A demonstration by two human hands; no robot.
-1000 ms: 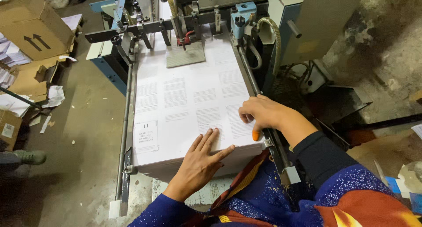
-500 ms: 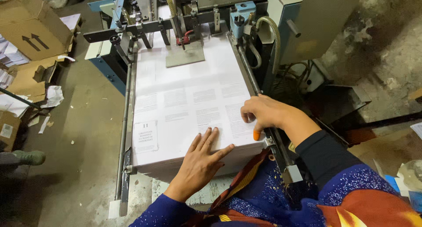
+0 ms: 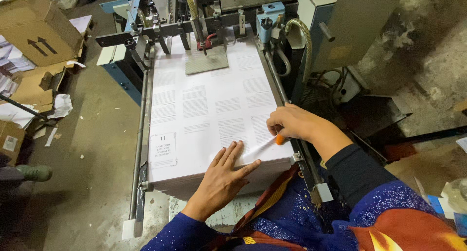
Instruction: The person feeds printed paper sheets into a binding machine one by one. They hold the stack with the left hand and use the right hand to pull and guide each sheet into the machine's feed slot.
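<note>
**A:** Looking left to right: left hand lies flat, fingers spread, at 6 o'clock on the printed sheet stack loaded on the feeder. Right hand, at 4 o'clock, is curled around an orange tool.

**B:** So stack's loaded, edge work seems unfinished. Versus earlier? Right hand's slid inward slightly; left unmoved.

A single head-worn camera looks steeply down from just above the person's chest, facing forward over a stack of printed sheets filling the frame's centre. It sits close (forearms enter from the bottom edge). Machine parts cross the top; floor shows at the left and right edges.
</note>
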